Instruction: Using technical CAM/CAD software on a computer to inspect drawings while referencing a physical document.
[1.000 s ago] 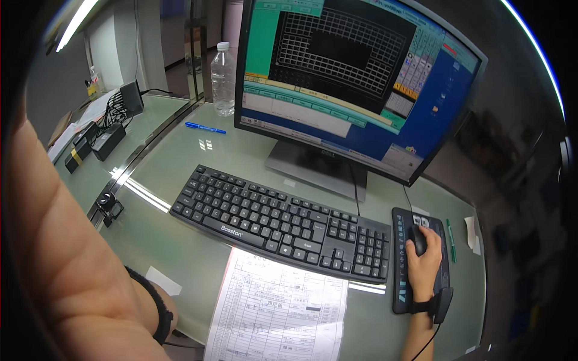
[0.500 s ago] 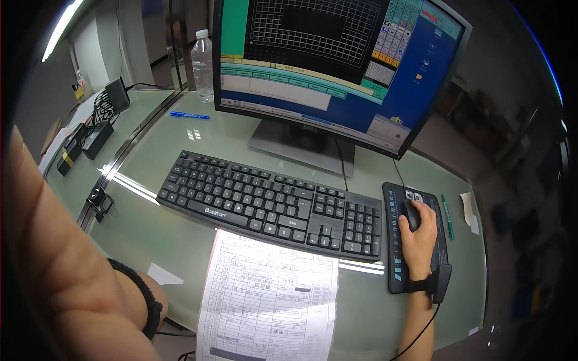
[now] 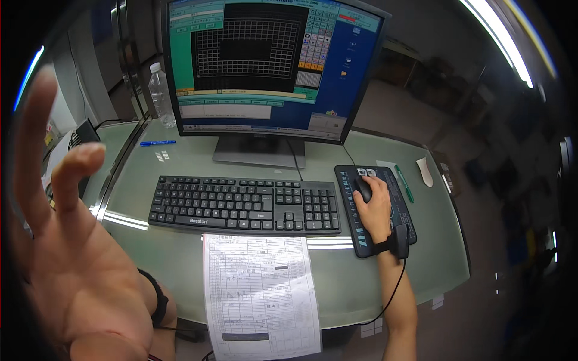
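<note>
Raised close at the left edge, my left hand (image 3: 78, 265) shows its palm. Its visible fingers are apart and some bent, with nothing in them; a black band goes round the wrist. My right hand (image 3: 377, 207) is curved over a black computer mouse (image 3: 363, 190) on a dark printed mouse pad (image 3: 397, 207). Strapped to that wrist is a small black device (image 3: 398, 242) with a cable. A black keyboard (image 3: 241, 206) lies left of the pad. Below it, a printed form (image 3: 259, 295) with handwriting lies over the desk's near edge.
A monitor (image 3: 250, 54) showing a grid drawing stands behind the keyboard. Left of it are a clear plastic bottle (image 3: 160, 99) and a blue pen (image 3: 158, 143). A green pen (image 3: 404, 184) and a pale scrap (image 3: 425, 171) lie right of the pad on the glass-topped desk (image 3: 442, 246).
The view has shifted and levelled, so the desk things appear further left. My left hand's fingers have come into sight. My right hand is still on the mouse.
</note>
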Action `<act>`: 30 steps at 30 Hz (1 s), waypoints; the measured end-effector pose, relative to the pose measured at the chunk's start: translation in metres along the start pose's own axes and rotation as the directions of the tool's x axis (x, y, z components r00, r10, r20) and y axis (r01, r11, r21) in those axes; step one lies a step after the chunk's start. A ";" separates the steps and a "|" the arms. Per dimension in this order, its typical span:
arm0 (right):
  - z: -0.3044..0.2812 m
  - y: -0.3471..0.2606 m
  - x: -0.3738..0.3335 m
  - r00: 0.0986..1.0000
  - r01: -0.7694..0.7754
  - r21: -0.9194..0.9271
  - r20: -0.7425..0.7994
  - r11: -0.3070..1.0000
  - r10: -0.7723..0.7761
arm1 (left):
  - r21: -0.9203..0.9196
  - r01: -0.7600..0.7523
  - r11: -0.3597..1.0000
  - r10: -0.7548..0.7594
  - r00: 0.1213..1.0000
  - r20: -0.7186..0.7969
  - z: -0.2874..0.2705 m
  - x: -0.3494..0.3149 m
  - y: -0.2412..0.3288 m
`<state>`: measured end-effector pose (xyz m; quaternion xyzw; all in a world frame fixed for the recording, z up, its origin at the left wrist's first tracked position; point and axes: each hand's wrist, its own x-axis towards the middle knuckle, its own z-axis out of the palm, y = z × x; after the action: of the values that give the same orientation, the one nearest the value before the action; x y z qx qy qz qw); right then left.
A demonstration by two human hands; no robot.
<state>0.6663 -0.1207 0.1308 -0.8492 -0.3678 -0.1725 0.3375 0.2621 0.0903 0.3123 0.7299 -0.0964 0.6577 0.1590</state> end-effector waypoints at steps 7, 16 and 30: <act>0.003 -0.002 -0.005 1.000 -0.029 0.029 0.005 0.999 0.029 | -0.023 -0.021 1.000 0.019 0.995 -0.093 -0.015 -0.001 0.018; 0.001 -0.002 -0.001 1.000 0.003 0.025 -0.002 1.000 -0.003 | -0.135 -0.017 0.991 -0.004 0.989 -0.149 -0.021 -0.007 0.025; 0.006 0.001 -0.001 0.999 0.034 0.025 -0.025 0.999 -0.033 | -0.452 0.025 0.892 -0.027 1.000 0.001 -0.015 0.023 0.076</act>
<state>0.6661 -0.1172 0.1253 -0.8364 -0.3799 -0.1841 0.3497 0.2245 0.0267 0.3442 0.6726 -0.2365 0.6170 0.3333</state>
